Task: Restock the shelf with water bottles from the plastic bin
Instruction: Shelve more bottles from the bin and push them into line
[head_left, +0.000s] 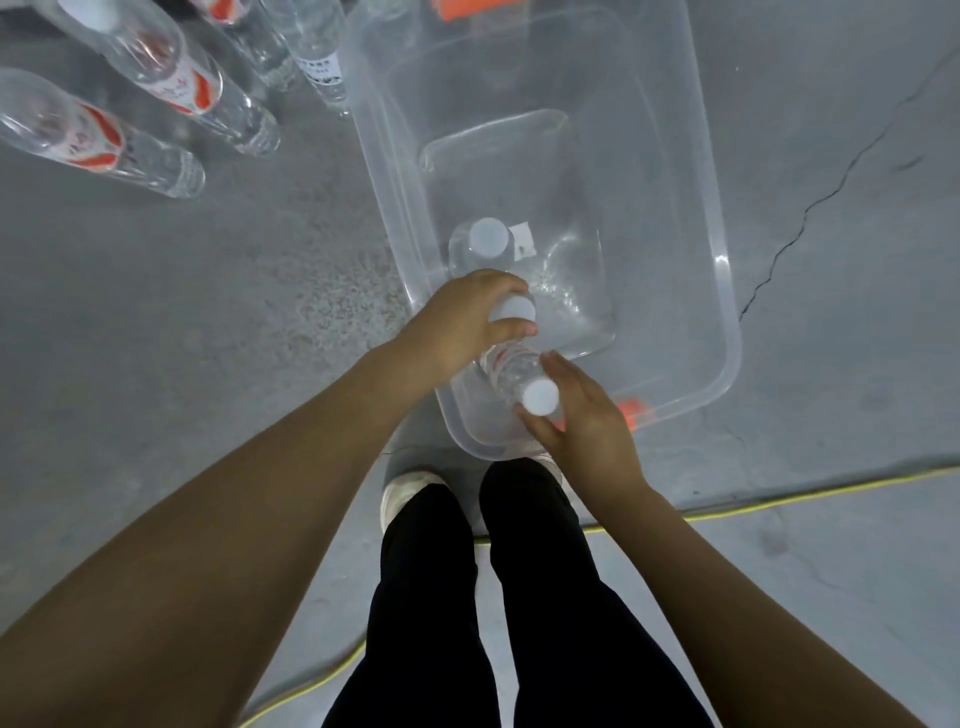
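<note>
A clear plastic bin (722, 312) stands on the grey floor before my feet. Three white-capped water bottles stand upright at its near end. My left hand (457, 322) grips the neck of the middle bottle (514, 308), thumb and fingers curled round it just under the cap. My right hand (582, 421) curls round the nearest bottle (537, 397), which has a red and white label. The third bottle (485, 239) stands free just beyond my left hand. No shelf is in view.
Several water bottles (171, 67) with red and white labels stand on the floor at the top left, beside the bin's far left corner. A yellow cable (779, 501) runs across the floor behind my legs. A crack (810, 208) runs through the concrete on the right.
</note>
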